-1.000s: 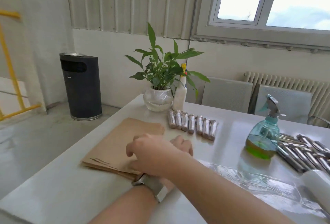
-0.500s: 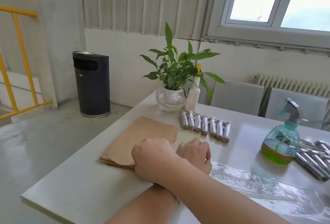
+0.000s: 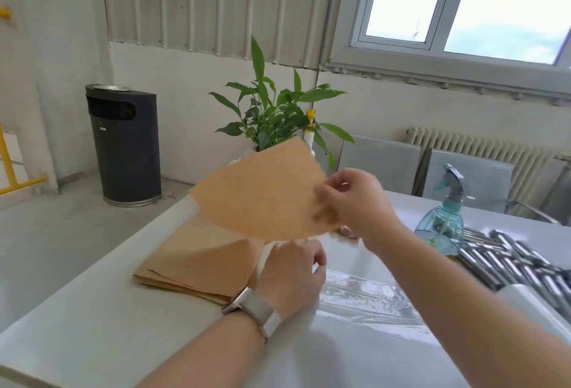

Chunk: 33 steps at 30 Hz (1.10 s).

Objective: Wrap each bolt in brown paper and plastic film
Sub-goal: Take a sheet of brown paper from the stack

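My right hand pinches the right edge of one brown paper sheet and holds it in the air above the table. Below it lies the stack of brown paper near the table's left edge. My left hand, a watch on its wrist, rests with curled fingers at the stack's right edge; what its fingers touch is hidden. A sheet of clear plastic film lies flat on the table to the right of that hand. Bare metal bolts lie piled at the right. The lifted sheet hides the row of wrapped bolts.
A green spray bottle stands before the bolt pile. A potted plant sits at the table's far edge behind the sheet. A white roll lies at the right edge. On the floor at the left stands a black bin.
My right hand has lifted one brown sheet off the stack, up and to the right. My left hand has stayed low by the stack. The view has shifted.
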Tool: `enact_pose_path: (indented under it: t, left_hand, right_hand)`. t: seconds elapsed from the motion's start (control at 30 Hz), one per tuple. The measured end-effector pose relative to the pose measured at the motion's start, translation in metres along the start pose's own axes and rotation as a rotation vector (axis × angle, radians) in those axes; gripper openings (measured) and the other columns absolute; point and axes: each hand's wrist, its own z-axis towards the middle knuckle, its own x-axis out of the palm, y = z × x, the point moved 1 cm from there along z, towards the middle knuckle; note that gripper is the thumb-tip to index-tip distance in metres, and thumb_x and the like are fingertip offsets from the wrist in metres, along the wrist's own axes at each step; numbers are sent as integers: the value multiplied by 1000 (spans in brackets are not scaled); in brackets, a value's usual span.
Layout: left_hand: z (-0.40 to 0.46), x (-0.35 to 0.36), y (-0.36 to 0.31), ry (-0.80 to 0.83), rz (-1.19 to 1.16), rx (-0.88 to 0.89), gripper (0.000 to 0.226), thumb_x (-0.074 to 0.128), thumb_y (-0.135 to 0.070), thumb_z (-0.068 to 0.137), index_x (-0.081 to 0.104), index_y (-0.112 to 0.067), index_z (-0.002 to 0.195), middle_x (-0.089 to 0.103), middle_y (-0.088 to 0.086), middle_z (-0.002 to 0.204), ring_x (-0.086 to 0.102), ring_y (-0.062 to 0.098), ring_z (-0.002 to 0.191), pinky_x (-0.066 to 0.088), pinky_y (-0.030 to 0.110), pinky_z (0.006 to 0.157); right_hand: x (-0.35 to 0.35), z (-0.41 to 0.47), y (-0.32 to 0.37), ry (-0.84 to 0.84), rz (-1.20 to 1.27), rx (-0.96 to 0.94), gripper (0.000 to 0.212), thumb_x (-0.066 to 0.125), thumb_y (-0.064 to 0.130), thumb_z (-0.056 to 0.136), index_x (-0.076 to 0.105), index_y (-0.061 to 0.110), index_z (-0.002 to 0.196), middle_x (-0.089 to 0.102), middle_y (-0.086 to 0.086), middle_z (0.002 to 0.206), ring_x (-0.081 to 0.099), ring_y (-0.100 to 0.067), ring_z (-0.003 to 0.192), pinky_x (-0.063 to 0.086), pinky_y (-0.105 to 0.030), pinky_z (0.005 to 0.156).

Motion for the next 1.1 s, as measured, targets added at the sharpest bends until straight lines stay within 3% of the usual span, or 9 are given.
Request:
enact_pose_path:
  t: [0.13, 0.23, 0.37, 0.57, 0.73, 0.8, 0.9, 1.0, 1.1]
  left_hand:
    - [2, 3, 3, 40, -3, 24, 10, 52, -27, 91, 60, -30, 95, 59, -11, 97, 55, 10, 91, 33, 22, 86]
    - [5, 10, 7, 60, -22, 14, 7, 55, -28, 90, 58, -33, 90, 54, -12, 94, 53, 7, 85, 38, 22, 81]
    - [7, 15, 9, 47, -51, 2, 12, 56, -25, 90, 53, -36, 93, 51, -16, 88, 47, 0, 75, 30, 22, 73]
    - [6, 15, 5, 43, -191, 39, 11, 52, -23, 97, 53, -33, 103, 53, -21, 99, 51, -4, 93, 32, 13, 78]
    - [1, 11, 2, 309, -257, 184, 29, 62, -41, 92, 53, -39, 120, 52, -28, 120, 46, -9, 118, 36, 18, 100]
    - [-1, 13, 2, 409, -215, 234, 45, 64, -50, 87, 48, -44, 129, 47, -33, 128, 40, -12, 123, 31, 17, 106]
    - [-2, 17, 5, 491, -161, 252, 65, 66, -58, 80, 38, -50, 138, 40, -36, 135, 34, -15, 127, 26, 15, 109]
    - [-1, 21, 9, 512, -151, 256, 67, 64, -65, 77, 35, -56, 137, 35, -39, 137, 30, -18, 128, 23, 11, 108]
    - [-1, 23, 11, 505, -164, 263, 66, 63, -69, 75, 35, -59, 134, 34, -42, 136, 26, -21, 128, 20, 8, 107]
  right_hand:
    - [-97, -14, -53, -213, 66, 147, 8, 67, 4, 89, 62, 8, 85, 70, -8, 66, 65, -21, 50, 61, -44, 57]
    - [-139, -48, -94, -228, 26, 254, 4, 61, -2, 90, 58, -2, 91, 70, -14, 62, 62, -26, 42, 49, -30, 36]
    - [-152, -93, -135, -181, -93, 353, 3, 60, -2, 90, 57, -2, 91, 66, -19, 58, 56, -28, 37, 40, -26, 35]
    - [-147, -111, -155, -202, -166, 402, 6, 66, 9, 89, 63, 13, 85, 68, -2, 58, 55, -10, 39, 39, -21, 34]
    - [-146, -111, -152, -177, -261, 358, 16, 63, 15, 90, 54, 28, 93, 69, -4, 69, 57, -10, 39, 41, -24, 35]
    - [-146, -110, -154, -122, -381, 337, 19, 63, 21, 91, 51, 32, 101, 67, 1, 70, 60, -8, 47, 43, -20, 45]
    - [-145, -108, -154, -39, -591, 305, 28, 62, 29, 91, 49, 35, 116, 60, 12, 77, 55, 0, 67, 33, -13, 52]
    - [-140, -105, -147, 47, -849, 328, 29, 54, 36, 92, 42, 33, 118, 53, 10, 94, 54, -12, 88, 21, -23, 52]
    - [-157, -88, -140, 39, -1046, 238, 32, 57, 43, 92, 46, 26, 117, 55, 4, 108, 58, -20, 102, 37, -30, 63]
